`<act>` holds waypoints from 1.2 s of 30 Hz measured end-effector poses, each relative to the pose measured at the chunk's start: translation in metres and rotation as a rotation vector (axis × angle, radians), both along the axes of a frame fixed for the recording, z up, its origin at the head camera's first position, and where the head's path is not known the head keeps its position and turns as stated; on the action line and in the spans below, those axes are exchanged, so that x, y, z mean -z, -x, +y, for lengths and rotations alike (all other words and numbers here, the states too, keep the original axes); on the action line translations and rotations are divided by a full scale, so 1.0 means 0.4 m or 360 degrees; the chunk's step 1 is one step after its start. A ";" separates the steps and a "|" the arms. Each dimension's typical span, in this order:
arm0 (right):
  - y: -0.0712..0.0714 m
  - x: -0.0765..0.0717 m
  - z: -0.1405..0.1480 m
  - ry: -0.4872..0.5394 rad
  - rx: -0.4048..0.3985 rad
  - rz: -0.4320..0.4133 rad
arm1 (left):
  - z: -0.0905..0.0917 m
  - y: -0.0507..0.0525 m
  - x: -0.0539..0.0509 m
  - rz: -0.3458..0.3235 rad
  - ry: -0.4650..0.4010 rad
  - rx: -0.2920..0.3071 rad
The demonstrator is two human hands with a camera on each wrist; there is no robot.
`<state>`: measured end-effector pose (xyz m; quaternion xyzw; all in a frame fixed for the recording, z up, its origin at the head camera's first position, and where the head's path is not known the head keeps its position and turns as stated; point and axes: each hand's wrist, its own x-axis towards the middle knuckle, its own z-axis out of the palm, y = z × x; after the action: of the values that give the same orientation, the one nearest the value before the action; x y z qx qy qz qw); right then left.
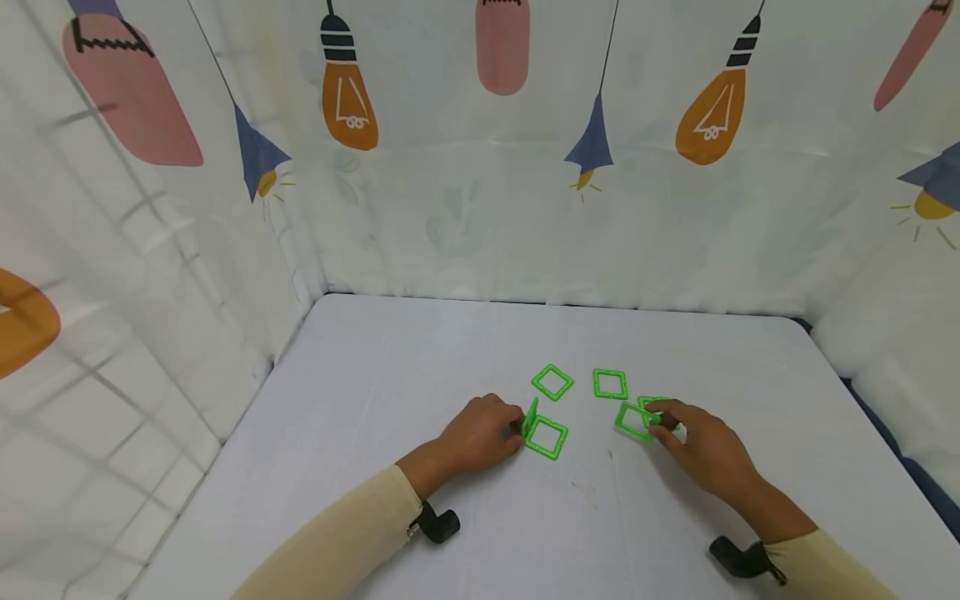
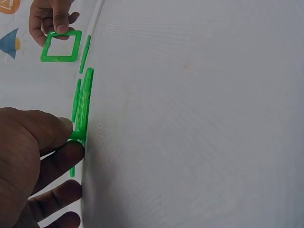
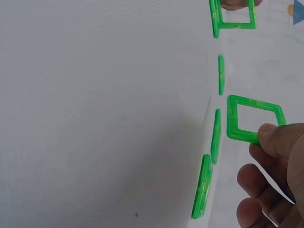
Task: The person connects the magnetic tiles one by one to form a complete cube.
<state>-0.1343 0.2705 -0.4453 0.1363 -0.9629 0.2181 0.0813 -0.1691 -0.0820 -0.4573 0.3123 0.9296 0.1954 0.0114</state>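
- Pinching an upright green square (image 1: 532, 412) at the edge of a flat square (image 1: 562, 444) on the table (image 1: 420, 350), the left hand (image 1: 483, 433) sat low.
- Thumb and fingers of the right hand (image 1: 708, 454) gripped a raised square (image 3: 232, 118) by its edge.
- A steady left pinch and squarely matched edges, I judged, served best.

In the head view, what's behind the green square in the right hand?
Part of another green square lying on the tabletop; the held square and right hand cover the rest.
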 end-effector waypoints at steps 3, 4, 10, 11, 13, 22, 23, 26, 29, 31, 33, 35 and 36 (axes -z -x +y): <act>0.002 -0.004 -0.008 0.0015 -0.0010 0.0005 | 0.000 0.001 -0.001 -0.0003 0.0002 -0.0004; 0.003 -0.005 -0.011 0.0016 -0.0013 0.0008 | 0.000 0.001 -0.001 -0.0004 0.0004 -0.0006; 0.009 -0.006 -0.027 0.0021 -0.0034 0.0031 | -0.001 0.001 0.001 0.0011 0.0012 -0.0005; 0.010 -0.007 -0.029 0.0021 -0.0036 0.0038 | -0.001 0.000 0.001 0.0014 0.0010 -0.0004; 0.012 -0.009 -0.035 0.0024 -0.0039 0.0044 | -0.001 0.000 0.000 0.0016 0.0001 -0.0001; 0.019 -0.015 -0.058 0.0040 -0.0039 0.0040 | -0.002 0.000 0.000 0.0016 -0.0010 0.0014; 0.021 -0.014 -0.061 0.0042 -0.0041 0.0044 | -0.002 0.001 0.001 0.0015 -0.0009 0.0014; 0.025 -0.013 -0.066 0.0040 -0.0041 0.0058 | -0.002 0.001 0.001 0.0015 -0.0009 0.0012; 0.027 -0.012 -0.071 0.0037 -0.0043 0.0065 | -0.001 0.002 0.000 0.0018 -0.0009 0.0010; 0.029 -0.012 -0.074 0.0031 -0.0042 0.0066 | -0.001 0.001 -0.002 0.0021 -0.0008 0.0010; 0.030 -0.012 -0.079 0.0028 -0.0041 0.0065 | 0.000 0.001 -0.002 0.0025 -0.0004 0.0010; 0.033 -0.012 -0.083 0.0025 -0.0041 0.0065 | 0.000 0.001 -0.003 0.0027 -0.0002 0.0011; 0.034 -0.011 -0.086 0.0025 -0.0039 0.0062 | -0.001 0.001 -0.003 0.0027 -0.0003 0.0012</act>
<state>-0.1478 0.2362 -0.4408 0.1518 -0.9576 0.2240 0.0985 -0.1694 -0.0823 -0.4559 0.3173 0.9283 0.1937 0.0041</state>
